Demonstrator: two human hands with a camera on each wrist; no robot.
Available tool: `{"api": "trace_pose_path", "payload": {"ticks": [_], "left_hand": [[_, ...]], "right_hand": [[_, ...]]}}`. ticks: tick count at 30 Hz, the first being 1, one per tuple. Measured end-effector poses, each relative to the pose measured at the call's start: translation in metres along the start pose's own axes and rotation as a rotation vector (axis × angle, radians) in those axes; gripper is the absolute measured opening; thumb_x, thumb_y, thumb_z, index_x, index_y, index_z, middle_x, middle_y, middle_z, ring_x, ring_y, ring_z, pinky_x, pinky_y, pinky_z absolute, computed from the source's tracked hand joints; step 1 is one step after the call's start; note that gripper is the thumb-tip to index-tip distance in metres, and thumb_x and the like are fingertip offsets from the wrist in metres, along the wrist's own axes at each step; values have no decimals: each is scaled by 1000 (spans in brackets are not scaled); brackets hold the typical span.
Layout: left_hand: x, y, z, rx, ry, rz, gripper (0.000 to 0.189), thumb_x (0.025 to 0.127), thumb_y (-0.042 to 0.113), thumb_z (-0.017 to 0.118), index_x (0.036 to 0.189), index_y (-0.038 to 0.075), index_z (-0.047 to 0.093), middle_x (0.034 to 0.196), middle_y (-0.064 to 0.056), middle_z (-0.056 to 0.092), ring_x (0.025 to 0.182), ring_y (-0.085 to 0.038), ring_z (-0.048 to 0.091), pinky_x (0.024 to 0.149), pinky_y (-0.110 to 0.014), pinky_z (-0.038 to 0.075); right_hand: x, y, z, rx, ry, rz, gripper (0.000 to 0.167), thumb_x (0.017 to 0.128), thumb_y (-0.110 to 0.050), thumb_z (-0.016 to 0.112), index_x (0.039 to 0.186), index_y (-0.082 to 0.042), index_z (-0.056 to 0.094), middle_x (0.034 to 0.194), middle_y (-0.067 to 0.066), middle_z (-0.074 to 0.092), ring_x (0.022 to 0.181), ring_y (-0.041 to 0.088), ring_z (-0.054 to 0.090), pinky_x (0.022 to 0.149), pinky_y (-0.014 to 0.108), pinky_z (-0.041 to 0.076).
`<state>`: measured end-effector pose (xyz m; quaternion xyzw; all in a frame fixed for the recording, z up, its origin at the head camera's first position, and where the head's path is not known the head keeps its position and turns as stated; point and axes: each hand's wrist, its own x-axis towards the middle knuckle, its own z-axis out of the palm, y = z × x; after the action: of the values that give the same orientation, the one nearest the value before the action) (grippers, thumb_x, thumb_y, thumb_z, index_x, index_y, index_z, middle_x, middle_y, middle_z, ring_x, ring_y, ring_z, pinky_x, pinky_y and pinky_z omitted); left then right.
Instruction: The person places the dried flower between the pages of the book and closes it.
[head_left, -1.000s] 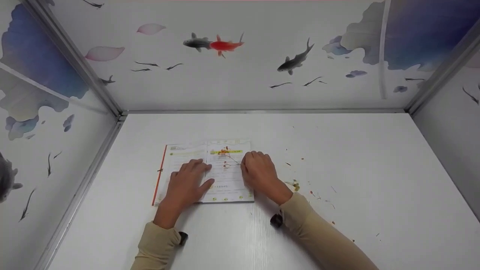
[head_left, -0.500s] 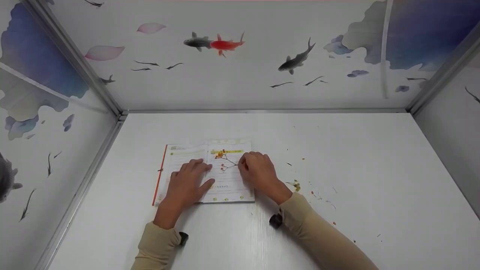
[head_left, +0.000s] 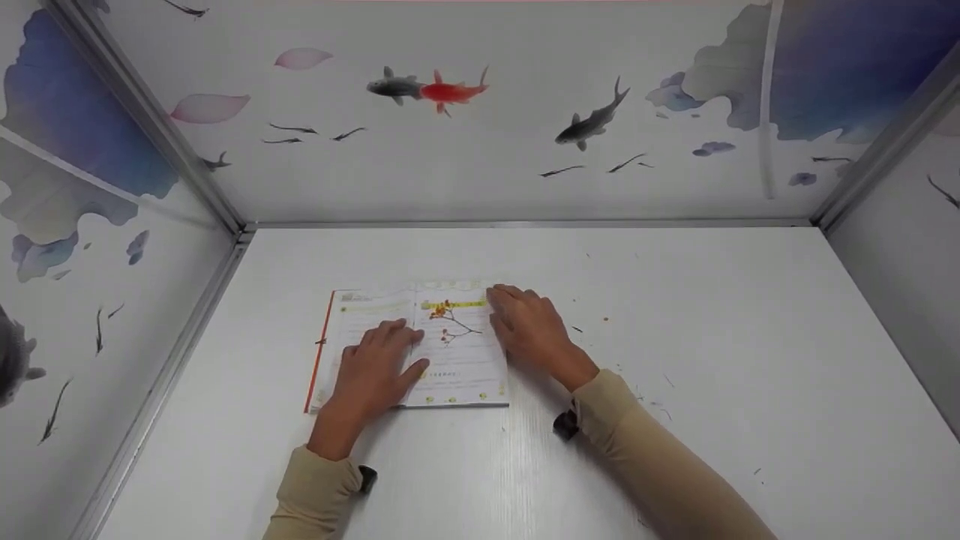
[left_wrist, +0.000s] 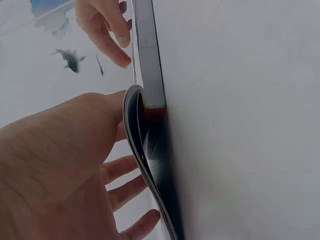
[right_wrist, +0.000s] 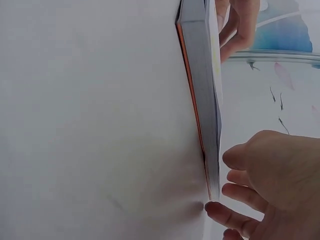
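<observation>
An open book (head_left: 469,386) with a red cover edge lies on the white table. On its right page rests a thin forked sprig (head_left: 441,310) with small orange-red berries, its bare stem pointing right. My left hand (head_left: 375,367) lies spread across the left page, thumb out beside the fold. In the left wrist view the pages (left_wrist: 131,125) curve under that palm. At the book's upper right edge is my right hand (head_left: 532,326), apart from the sprig. The right wrist view shows its fingers loosely bent, one fingertip (right_wrist: 212,207) right at the corner of the book.
Bits of plant debris, among them an orange crumb (head_left: 606,319) and a dark fragment (head_left: 577,329), are scattered right of the book. White panels (head_left: 495,172) printed with fish enclose the back and sides of the table (head_left: 712,300). Black wrist cameras (head_left: 566,425) sit under the sleeves.
My right hand has let go of the sprig's stem and shifted up and right to the page's edge. Its wrist now covers the green clump on the table. My left hand stays put.
</observation>
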<state>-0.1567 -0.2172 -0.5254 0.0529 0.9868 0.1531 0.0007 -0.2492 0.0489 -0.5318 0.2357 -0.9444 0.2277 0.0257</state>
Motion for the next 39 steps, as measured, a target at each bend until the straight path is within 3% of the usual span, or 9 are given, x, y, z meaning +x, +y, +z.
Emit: {"api": "trace_pose_path", "payload": {"ticks": [12, 16, 21, 23, 26, 31, 35, 39], "left_hand": [[-5, 0, 4, -24, 19, 8, 51, 107, 44, 68, 152, 21, 60, 167, -9, 46, 156, -33, 44, 113, -67, 42], [-4, 0, 5, -5, 68, 32, 50, 105, 43, 71, 149, 20, 63, 165, -11, 50, 157, -35, 42, 120, -66, 37], [-1, 7, 9, 51, 187, 101, 45, 102, 33, 76, 143, 16, 68, 160, -14, 53, 159, -39, 37, 126, -71, 24], [1, 15, 11, 63, 237, 140, 42, 101, 28, 78, 140, 15, 69, 155, -14, 56, 155, -38, 40, 125, -69, 27], [2, 29, 13, 67, 281, 201, 33, 100, 25, 79, 131, 16, 73, 140, -10, 63, 140, -33, 53, 117, -60, 41], [2, 56, 19, 25, 239, 294, 22, 100, 28, 79, 118, 17, 74, 111, -2, 70, 107, -24, 62, 90, -44, 54], [3, 71, 26, -45, 157, 347, 25, 100, 34, 80, 114, 15, 71, 102, -1, 68, 95, -21, 63, 85, -40, 56], [4, 79, 31, -71, 86, 348, 37, 99, 43, 80, 116, 13, 66, 105, -3, 64, 96, -22, 63, 85, -40, 56]], "right_hand": [[4, 9, 0, -71, -47, -5, 48, 112, -27, 60, 158, -13, 57, 165, 5, 55, 133, 36, 62, 105, 54, 52], [4, 9, 2, -84, -57, 1, 49, 113, -29, 59, 159, -13, 55, 166, 5, 54, 134, 35, 61, 106, 54, 52], [3, 9, 1, -93, -61, 18, 50, 113, -29, 59, 160, -14, 55, 167, 4, 53, 135, 34, 60, 106, 53, 51], [3, 9, 1, -91, -62, 20, 50, 113, -30, 59, 160, -14, 54, 167, 4, 53, 135, 34, 60, 106, 53, 51], [2, 9, 1, -86, -74, 20, 50, 113, -30, 58, 161, -14, 54, 168, 4, 52, 136, 34, 60, 108, 53, 51], [2, 10, -2, -91, -75, 17, 50, 113, -31, 58, 160, -15, 54, 167, 3, 53, 134, 34, 60, 107, 53, 51], [2, 10, -4, -102, -62, -4, 49, 113, -30, 59, 159, -15, 56, 166, 4, 55, 132, 36, 62, 103, 54, 52], [2, 11, -4, -104, -66, -12, 49, 113, -30, 59, 159, -14, 56, 165, 5, 55, 131, 37, 62, 102, 55, 52]]}}
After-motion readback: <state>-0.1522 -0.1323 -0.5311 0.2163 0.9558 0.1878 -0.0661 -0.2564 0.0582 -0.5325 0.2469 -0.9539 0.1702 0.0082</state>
